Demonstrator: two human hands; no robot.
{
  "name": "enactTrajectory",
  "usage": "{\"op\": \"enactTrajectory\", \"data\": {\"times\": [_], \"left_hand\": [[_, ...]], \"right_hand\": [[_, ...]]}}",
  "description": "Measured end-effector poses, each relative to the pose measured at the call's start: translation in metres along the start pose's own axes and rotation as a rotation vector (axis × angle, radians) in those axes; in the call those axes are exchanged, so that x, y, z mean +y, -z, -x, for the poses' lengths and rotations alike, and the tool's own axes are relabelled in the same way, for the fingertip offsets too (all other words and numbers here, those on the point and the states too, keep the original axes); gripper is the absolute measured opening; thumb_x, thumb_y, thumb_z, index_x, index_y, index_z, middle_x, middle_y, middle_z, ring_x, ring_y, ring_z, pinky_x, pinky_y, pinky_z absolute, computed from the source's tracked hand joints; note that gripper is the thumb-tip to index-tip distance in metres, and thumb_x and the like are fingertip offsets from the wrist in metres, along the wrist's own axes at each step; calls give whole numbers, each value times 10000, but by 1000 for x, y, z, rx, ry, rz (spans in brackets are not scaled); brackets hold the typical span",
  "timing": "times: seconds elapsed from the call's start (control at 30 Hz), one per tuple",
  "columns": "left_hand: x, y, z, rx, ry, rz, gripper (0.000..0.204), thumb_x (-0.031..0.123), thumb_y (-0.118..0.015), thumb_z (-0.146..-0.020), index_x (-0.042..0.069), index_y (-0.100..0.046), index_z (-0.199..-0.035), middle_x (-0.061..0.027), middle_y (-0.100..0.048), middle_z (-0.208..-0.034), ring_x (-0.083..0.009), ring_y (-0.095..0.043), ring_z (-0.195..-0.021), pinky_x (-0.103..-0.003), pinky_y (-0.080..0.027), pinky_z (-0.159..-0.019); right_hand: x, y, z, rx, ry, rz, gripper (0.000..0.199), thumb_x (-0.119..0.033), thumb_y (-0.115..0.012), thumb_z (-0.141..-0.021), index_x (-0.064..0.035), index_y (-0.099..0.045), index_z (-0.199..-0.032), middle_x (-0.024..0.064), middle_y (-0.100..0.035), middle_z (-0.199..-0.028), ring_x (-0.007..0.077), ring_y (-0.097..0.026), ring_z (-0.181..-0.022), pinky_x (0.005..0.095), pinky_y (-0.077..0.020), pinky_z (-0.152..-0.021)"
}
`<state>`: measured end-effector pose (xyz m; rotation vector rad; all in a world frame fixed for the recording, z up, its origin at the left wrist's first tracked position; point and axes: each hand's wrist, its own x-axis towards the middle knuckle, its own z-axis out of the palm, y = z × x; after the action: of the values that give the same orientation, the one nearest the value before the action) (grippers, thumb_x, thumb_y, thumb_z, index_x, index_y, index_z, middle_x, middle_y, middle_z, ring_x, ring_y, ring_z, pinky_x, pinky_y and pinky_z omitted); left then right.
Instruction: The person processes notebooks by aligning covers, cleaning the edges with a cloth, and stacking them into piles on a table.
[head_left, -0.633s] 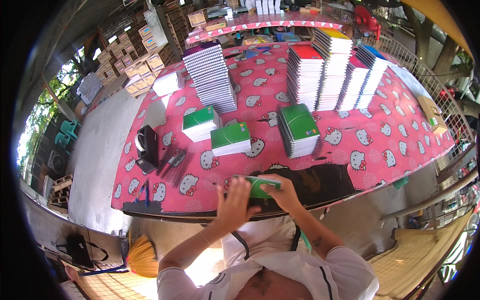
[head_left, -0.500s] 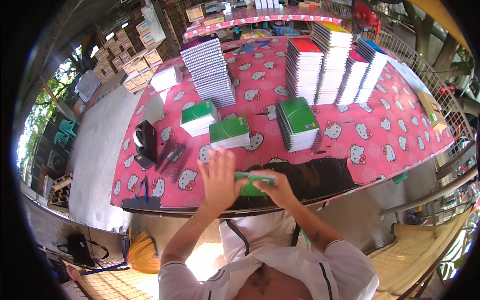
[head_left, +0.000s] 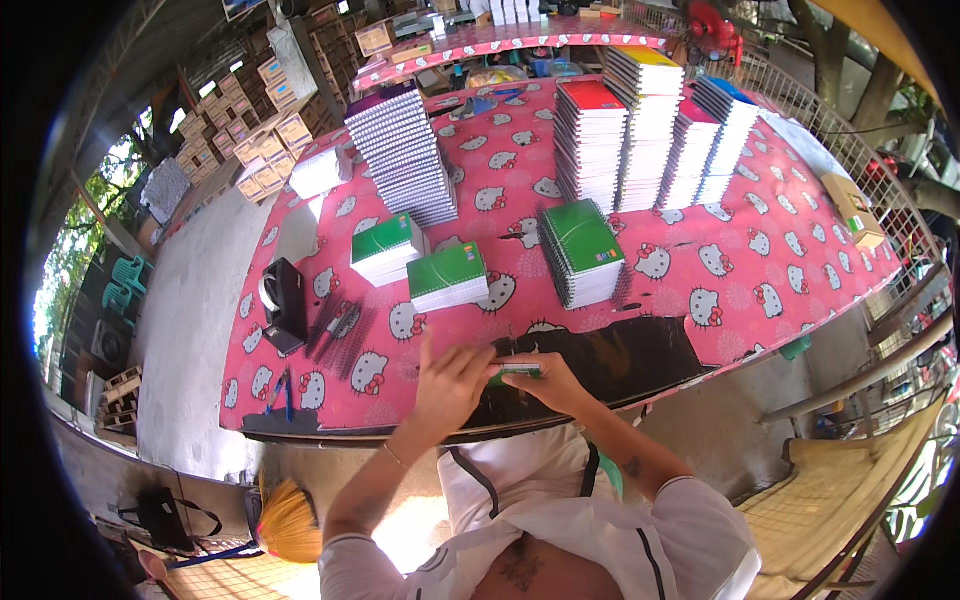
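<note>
A small green-covered notebook [head_left: 517,371] is held above the table's near edge, tilted so that it looks narrow. My right hand [head_left: 548,382] is closed around its right side, thumb on the green cover. My left hand [head_left: 452,388] is at its left end, palm turned down. One outer finger stretches up and away while the others bend toward the notebook's far edge; their tips are partly hidden. Beyond my hands lie two low stacks of green-covered pads, the left stack [head_left: 388,250] and the nearer stack [head_left: 448,278]. A spiral-bound green notebook stack [head_left: 582,255] stands to the right.
Loose dark binding coils [head_left: 338,330] lie beside a black hole punch [head_left: 287,305]. Blue-handled pens or tools [head_left: 284,393] rest near the left edge. Tall notebook stacks, purple-topped [head_left: 405,155], red [head_left: 590,145] and yellow [head_left: 643,130], stand farther back. Dark patches show through the torn pink tablecloth [head_left: 700,262].
My left hand's spread fingers have bent and come down toward the notebook. The notebook has tilted, so less of its green cover shows. The whole view has shifted slightly.
</note>
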<state>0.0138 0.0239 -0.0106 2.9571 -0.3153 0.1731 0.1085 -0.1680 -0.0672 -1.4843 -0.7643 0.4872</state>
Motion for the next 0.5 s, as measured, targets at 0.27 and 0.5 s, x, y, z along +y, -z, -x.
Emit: {"op": "enactTrajectory", "data": {"times": [0.27,0.5], "left_hand": [[33,-67,39,219,-36,-287,864,595,-547,-885,-85,-425,-1403,-327,-354,-1492,-449,-301,-1435,-714,-162,-1113],[40,-65,29,255,-13,-119,810,555,-460,-954,-48,-350,-1484,-251,-344,-1543,-401,-274,-1463,-662,-139,-1137]], "right_hand": [[10,-7,-2,17,108,147,311,-72,-662,-888,-65,-693,-1197,116,-651,-695,129,-566,-585,304,-492,-598],[19,-2,-7,30,135,240,344,-118,-674,-888,-23,-675,-1218,156,-667,-686,123,-568,-548,317,-494,-576]]}}
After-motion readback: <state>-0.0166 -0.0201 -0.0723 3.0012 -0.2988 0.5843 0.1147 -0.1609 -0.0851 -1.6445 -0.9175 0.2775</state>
